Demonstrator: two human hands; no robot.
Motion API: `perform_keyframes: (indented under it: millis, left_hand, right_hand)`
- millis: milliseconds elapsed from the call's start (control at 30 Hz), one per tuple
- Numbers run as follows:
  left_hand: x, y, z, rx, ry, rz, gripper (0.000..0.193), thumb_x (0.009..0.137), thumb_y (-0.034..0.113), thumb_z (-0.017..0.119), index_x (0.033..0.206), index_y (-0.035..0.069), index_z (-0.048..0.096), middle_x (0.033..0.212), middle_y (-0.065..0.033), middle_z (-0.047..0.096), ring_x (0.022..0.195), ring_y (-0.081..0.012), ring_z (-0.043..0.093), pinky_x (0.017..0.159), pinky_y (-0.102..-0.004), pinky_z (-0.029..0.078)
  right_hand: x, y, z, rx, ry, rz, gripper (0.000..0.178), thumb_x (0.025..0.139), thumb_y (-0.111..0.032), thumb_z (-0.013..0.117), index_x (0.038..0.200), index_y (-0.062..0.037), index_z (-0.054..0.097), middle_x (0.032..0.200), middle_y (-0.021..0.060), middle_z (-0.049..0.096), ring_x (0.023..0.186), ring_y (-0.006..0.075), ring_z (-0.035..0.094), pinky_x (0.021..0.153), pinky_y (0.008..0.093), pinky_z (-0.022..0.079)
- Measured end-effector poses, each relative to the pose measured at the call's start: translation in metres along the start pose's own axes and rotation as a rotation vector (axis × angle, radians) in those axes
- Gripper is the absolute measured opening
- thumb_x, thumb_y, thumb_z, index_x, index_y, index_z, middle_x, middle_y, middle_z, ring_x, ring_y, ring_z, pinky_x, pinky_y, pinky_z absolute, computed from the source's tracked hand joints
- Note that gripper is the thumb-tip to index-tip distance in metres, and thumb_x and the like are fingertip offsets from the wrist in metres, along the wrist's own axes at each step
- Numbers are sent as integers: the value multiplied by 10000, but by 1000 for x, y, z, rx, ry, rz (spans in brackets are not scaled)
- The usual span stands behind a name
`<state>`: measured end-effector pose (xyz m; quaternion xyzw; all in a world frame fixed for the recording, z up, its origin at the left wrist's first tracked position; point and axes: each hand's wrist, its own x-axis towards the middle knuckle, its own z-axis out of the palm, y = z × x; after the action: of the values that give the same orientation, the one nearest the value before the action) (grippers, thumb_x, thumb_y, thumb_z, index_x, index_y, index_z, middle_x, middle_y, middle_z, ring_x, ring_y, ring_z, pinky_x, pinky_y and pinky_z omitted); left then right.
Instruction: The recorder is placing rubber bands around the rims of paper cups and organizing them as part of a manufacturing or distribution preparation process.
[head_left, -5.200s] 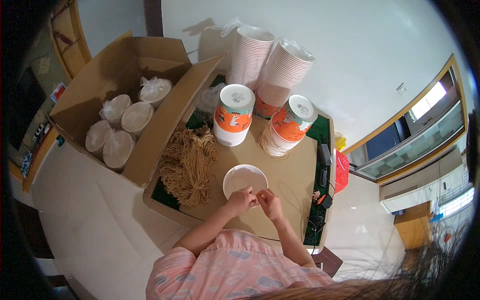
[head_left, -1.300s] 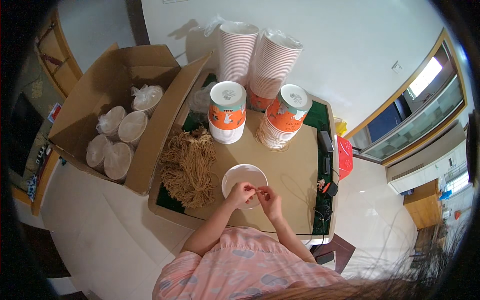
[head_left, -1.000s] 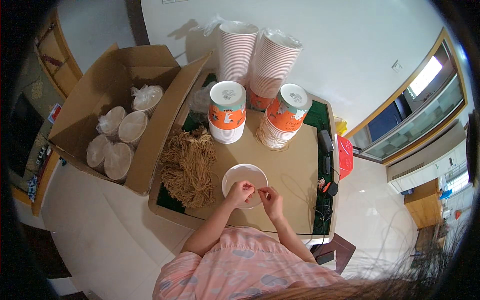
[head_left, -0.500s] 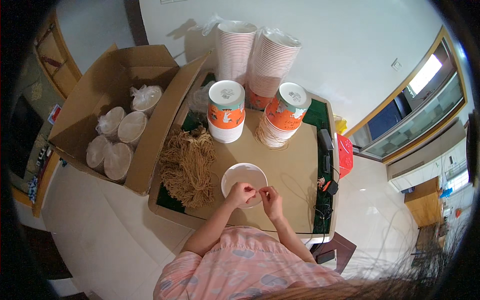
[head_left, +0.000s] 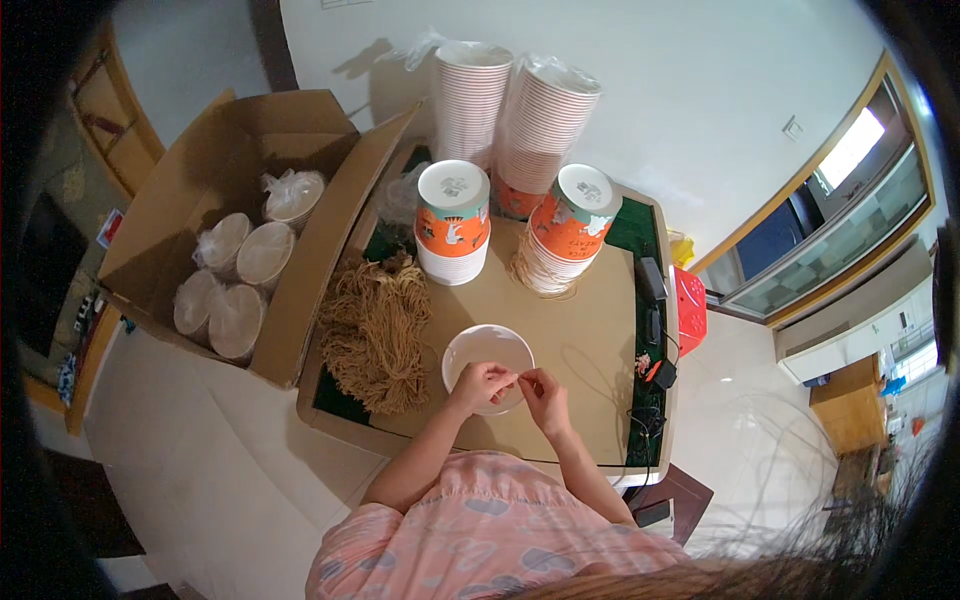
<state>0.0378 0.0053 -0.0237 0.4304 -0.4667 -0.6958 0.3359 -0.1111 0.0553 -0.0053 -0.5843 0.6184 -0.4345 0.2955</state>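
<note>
Hardly shifting left hand (head_left: 481, 386) or right hand (head_left: 545, 400) over the white bowl (head_left: 487, 346), seemingly mid-job. Pinching both closed; cannot tell on what.

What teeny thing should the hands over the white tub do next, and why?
Maybe the right hand should tug back gently while the left hand holds steady. That's just my judgement: the fingertips of both hands are pinched close together over the open white tub, and whatever might be between them is too fine to make out, so a small, slow move seems best.
</note>
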Motion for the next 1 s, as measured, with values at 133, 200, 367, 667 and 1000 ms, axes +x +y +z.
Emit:
perform_keyframes:
  millis: [133, 200, 367, 667, 1000]
  left_hand:
    - [5, -11, -3, 52, -6, 26, 225, 849, 198, 572, 814, -17, 627, 674, -39, 617, 517, -57, 520, 420, -206, 438]
    - [6, -14, -4, 60, 4, 12, 217, 846, 192, 576, 822, -17, 626, 681, -38, 617, 521, -57, 521, 416, -207, 437]
    - [3, -7, -1, 54, 20, 7, 223, 846, 190, 574, 784, -18, 621, 661, -34, 609, 513, -64, 520, 421, -210, 442]
    - [7, -21, 5, 727, 380, 657, 73, 777, 98, 576, 766, 28, 557, 689, -132, 579, 617, -288, 570, 562, -399, 447]
    - [-11, 10, 17, 515, 262, 555, 94, 772, 95, 596, 785, 12, 556, 712, -138, 585, 652, -302, 579, 579, -370, 455]
  right_hand:
    - [-1, 5, 2, 51, 5, 5, 78, 804, -62, 602, 847, 2, 610, 691, 65, 601, 591, 93, 539, 555, 232, 447]
    - [-1, 5, 2, 35, -11, 26, 82, 807, -64, 600, 850, 5, 610, 705, 73, 609, 615, 100, 561, 575, 235, 460]
    - [0, 6, 2, 24, -8, 30, 81, 807, -64, 600, 844, 7, 610, 693, 68, 595, 591, 95, 533, 553, 239, 441]
    - [-1, 9, 5, -39, 28, -103, 50, 783, -49, 609, 819, -15, 614, 679, 73, 562, 536, 117, 492, 502, 244, 405]
    - [0, -14, -7, -21, 14, -40, 94, 777, -48, 631, 869, -34, 620, 698, 49, 578, 510, 85, 447, 481, 231, 384]
